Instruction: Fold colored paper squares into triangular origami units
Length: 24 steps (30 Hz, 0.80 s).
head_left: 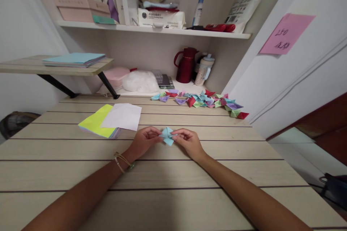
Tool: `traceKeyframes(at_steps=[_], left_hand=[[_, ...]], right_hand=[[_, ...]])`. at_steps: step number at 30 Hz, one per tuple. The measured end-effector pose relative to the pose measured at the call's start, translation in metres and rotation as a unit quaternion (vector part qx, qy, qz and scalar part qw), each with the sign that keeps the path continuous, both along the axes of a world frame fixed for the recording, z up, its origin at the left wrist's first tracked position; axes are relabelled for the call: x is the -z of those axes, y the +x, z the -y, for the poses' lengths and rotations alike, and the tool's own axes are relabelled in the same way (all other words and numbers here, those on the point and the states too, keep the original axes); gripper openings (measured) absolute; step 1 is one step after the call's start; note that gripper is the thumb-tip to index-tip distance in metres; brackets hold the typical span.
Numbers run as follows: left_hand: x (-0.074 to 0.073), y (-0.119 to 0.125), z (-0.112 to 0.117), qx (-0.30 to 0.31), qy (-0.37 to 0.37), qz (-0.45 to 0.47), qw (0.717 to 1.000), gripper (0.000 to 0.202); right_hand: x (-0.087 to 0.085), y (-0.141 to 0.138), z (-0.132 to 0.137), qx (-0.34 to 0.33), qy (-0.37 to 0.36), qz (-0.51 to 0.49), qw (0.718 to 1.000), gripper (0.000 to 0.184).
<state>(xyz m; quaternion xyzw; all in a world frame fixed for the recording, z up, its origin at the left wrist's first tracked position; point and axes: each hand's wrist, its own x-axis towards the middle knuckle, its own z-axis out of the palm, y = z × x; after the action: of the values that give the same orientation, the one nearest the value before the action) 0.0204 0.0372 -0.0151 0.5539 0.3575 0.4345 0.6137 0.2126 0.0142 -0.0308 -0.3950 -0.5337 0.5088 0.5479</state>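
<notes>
A small light-blue folded paper (pixel 167 136) is held between both hands above the middle of the slatted table. Its left corner is pinched by the thumb and fingers of my left hand (pixel 146 140). My right hand (pixel 189 143) grips the opposite corner the same way. The paper has a diamond-like outline with a crease or opening across its middle; the fingertips cover its side corners. Left of my hands lie a white paper sheet (pixel 123 116) and a stack of coloured paper with yellow (pixel 94 121) on top. Folded paper boats (pixel 203 98) in several colours lie piled farther back.
On the left, a raised wooden shelf (pixel 24 64) on black legs bears a stack of blue paper (pixel 74 59). Behind the table stand a dark red jug (pixel 186 65), a tumbler (pixel 204 70) and a white plastic bag (pixel 141 81). A pink note (pixel 287 34) hangs at right.
</notes>
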Motion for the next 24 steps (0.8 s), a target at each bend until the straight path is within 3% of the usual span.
traceKeyframes(at_steps=[4,8,13,16,21,24], left_hand=[[-0.003,0.001,0.003,-0.03,0.037,-0.058,0.997,0.015],[-0.004,0.002,0.004,-0.017,0.039,-0.067,0.997,0.016],[-0.001,0.002,0.002,0.026,0.003,-0.037,0.999,0.043],[0.0,0.003,0.002,0.042,0.007,-0.04,0.998,0.046],[0.004,0.005,0.003,0.068,0.032,-0.068,0.995,0.032],[0.007,0.004,0.002,0.052,0.025,-0.079,0.995,0.027]], right_hand=[[0.0,-0.001,0.0,0.031,0.004,0.023,0.999,0.02],[-0.003,-0.004,0.002,0.046,0.011,0.036,0.998,0.022],[-0.004,-0.005,0.001,0.028,0.017,0.011,0.999,0.033],[-0.003,-0.005,0.0,0.005,0.005,0.023,1.0,0.027],[-0.003,-0.006,0.002,-0.023,0.007,0.071,0.997,0.024],[-0.004,-0.006,0.003,-0.021,0.02,0.096,0.995,0.022]])
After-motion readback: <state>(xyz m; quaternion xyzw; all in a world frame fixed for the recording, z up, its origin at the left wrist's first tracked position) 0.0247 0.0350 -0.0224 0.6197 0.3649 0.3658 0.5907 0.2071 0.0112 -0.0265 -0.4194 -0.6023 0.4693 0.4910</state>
